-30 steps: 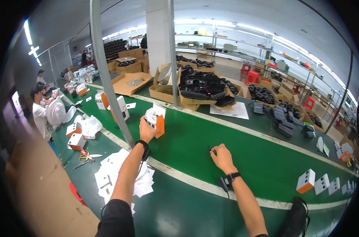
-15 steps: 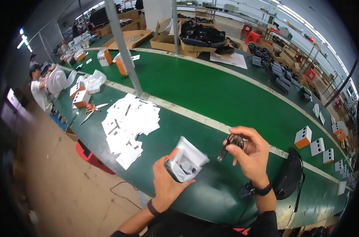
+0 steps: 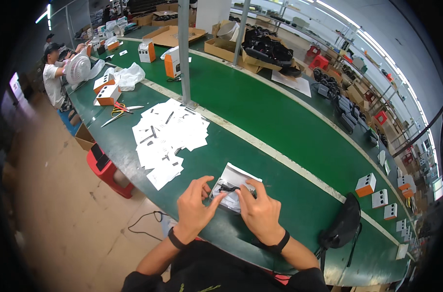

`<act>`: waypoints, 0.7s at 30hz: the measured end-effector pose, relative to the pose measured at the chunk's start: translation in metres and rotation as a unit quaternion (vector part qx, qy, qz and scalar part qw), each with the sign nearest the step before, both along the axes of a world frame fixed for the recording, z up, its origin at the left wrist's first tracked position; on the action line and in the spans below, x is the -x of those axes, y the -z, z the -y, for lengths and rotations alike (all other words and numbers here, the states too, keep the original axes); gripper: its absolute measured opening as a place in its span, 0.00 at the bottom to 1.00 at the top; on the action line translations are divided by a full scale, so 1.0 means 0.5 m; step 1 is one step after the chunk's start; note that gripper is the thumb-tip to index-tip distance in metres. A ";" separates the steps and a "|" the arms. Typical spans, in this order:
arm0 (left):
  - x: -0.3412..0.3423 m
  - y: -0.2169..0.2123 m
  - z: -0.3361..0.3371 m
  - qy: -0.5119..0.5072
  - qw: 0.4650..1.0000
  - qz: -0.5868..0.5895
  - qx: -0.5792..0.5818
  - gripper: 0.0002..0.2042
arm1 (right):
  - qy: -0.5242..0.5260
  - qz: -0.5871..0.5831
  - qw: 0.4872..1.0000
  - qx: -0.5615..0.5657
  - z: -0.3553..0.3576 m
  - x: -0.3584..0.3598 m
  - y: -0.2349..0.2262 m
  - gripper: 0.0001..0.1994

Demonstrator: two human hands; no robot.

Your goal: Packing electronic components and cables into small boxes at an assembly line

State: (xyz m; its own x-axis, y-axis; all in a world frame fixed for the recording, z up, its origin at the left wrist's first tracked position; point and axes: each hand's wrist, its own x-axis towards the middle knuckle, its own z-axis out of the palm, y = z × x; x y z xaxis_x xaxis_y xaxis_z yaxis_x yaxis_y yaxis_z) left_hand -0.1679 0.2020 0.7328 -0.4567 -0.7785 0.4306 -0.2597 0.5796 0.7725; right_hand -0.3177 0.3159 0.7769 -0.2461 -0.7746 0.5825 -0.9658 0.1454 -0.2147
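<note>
A small open white box point(image 3: 243, 171) is in front of me at the table's near side, its top flap raised on the far side. Across its opening lies a bundled black cable point(image 3: 228, 189). My right hand point(image 3: 261, 211) is closed on the cable's right end, thumb and fingertips at the box's right side. My left hand point(image 3: 196, 204) curls round the box's left side, its thumb reaching in to the cable's left end. White wrapping shows below the cable; the rest of the contents is hidden.
A spread pile of white printed leaflets point(image 3: 170, 136) lies to the left, with scissors point(image 3: 119, 113) and orange-white boxes point(image 3: 108, 95) beyond. A metal post point(image 3: 184, 58) rises behind the leaflets. A black pouch point(image 3: 342, 224) lies right. Another person point(image 3: 53, 78) works at far left.
My right hand has brought the black cable left and down to the box's opening. My left hand has shifted along the box's side. The view has turned slightly.
</note>
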 end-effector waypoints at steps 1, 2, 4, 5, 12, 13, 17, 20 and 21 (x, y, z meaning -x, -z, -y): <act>0.004 0.002 0.003 -0.004 0.999 -0.024 -0.032 0.26 | 0.004 -0.004 1.000 -0.001 -0.001 0.004 -0.003 0.08; 0.007 0.001 0.012 0.000 0.999 -0.026 -0.034 0.26 | 0.005 -0.027 0.998 -0.049 -0.003 0.009 -0.007 0.09; 0.013 -0.003 0.040 0.077 0.987 -0.050 0.129 0.23 | 0.006 -0.072 0.987 -0.147 -0.008 0.019 -0.017 0.11; 0.010 -0.003 0.047 0.079 0.988 -0.050 0.126 0.23 | 0.008 -0.071 0.986 -0.150 -0.007 0.020 -0.030 0.11; 0.002 -0.039 0.070 0.192 0.963 0.067 0.174 0.19 | -0.059 0.033 0.994 0.090 -0.095 0.034 0.035 0.23; 0.003 -0.040 0.072 0.203 0.957 0.079 0.190 0.18 | -0.066 0.019 0.997 0.029 -0.107 0.020 0.042 0.24; 0.012 -0.041 0.107 0.216 0.954 0.024 0.205 0.15 | -0.098 0.011 0.993 -0.068 -0.087 0.001 0.080 0.27; 0.010 0.020 0.147 0.363 0.931 -0.001 0.026 0.14 | -0.116 0.029 0.991 -0.061 -0.084 -0.002 0.094 0.27; 0.008 0.041 0.152 0.390 0.920 -0.036 -0.021 0.16 | -0.090 0.021 0.993 -0.076 -0.093 -0.005 0.089 0.24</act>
